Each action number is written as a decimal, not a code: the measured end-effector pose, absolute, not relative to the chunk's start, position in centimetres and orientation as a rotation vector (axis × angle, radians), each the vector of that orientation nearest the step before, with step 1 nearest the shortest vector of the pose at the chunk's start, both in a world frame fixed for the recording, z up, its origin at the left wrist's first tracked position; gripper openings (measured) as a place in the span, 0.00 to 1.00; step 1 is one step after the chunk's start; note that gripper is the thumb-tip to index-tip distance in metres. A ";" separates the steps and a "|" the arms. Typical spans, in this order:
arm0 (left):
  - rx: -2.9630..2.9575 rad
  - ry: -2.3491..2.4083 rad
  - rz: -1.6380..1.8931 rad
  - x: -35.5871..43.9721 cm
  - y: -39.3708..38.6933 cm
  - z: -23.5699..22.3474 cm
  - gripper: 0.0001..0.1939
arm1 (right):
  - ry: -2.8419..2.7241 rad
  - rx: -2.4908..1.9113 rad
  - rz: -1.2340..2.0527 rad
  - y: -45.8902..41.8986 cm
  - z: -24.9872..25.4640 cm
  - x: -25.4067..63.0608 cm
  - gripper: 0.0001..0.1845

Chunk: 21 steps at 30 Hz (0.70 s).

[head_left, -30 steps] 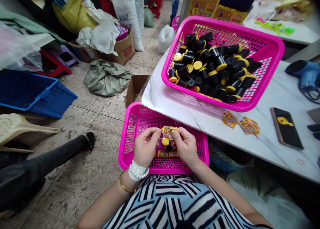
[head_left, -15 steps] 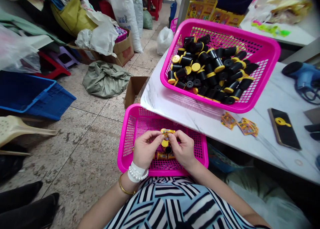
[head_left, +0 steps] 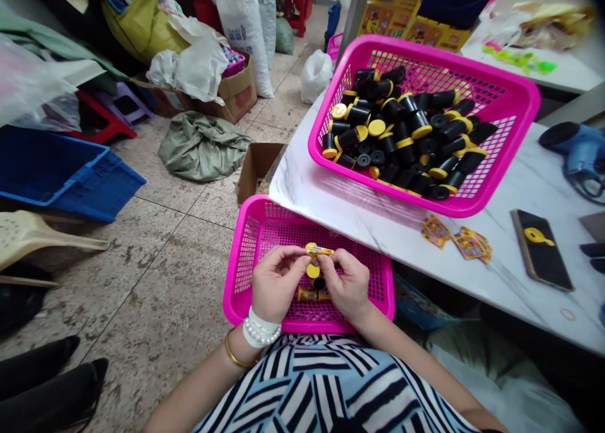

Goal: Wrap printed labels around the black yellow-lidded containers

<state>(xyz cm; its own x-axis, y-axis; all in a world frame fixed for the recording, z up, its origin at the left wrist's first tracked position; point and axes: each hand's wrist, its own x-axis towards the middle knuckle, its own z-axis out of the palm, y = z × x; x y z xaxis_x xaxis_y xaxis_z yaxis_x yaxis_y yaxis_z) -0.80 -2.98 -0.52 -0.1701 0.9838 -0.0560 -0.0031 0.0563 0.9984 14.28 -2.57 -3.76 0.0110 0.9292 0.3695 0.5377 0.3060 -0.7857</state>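
Over the lower pink basket (head_left: 236,288), my left hand (head_left: 278,283) and my right hand (head_left: 347,285) meet, fingertips pinched. Between them is a small yellow printed label sleeve (head_left: 319,250), gripped from both sides. Just below my fingertips, a yellow round cap (head_left: 312,271) shows. Inside the basket lie a black cylinder end (head_left: 319,284) and a yellow printed piece (head_left: 308,295), partly covered by my hands. On the table, the larger pink basket (head_left: 513,105) holds many black cylinders (head_left: 392,110) with yellow caps. Flat printed sleeves (head_left: 471,242) lie near the table's front edge.
The white marbled table (head_left: 368,215) stands ahead and right, its corner over the lower basket. On it are a phone (head_left: 543,263) with a yellow ring-shaped piece on top and a blue heat gun (head_left: 579,149). At left are a blue crate (head_left: 94,193) and an open cardboard box (head_left: 255,165).
My fingers have shifted slightly on the printed sleeve, which now extends a bit further toward my right fingertips. The head view has moved a little.
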 end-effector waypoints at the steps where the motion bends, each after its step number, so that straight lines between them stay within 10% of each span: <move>1: 1.121 1.384 1.296 -0.8 -3.0 -0.4 0.06 | -1.655 -1.353 0.552 -2.6 -3.8 14.3 0.15; 21: 1.081 1.371 1.125 -1.4 -2.9 -0.7 0.12 | -1.677 -1.186 0.740 -2.0 -2.2 14.3 0.08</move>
<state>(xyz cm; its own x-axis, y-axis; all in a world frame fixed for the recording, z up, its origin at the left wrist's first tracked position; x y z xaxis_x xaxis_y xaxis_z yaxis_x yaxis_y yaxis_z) -1.37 -2.92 -0.66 -0.0825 0.9839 -0.1589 0.0365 0.1623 0.9861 14.35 -2.02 -2.24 -0.1099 0.9345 0.3386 0.3796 0.3543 -0.8546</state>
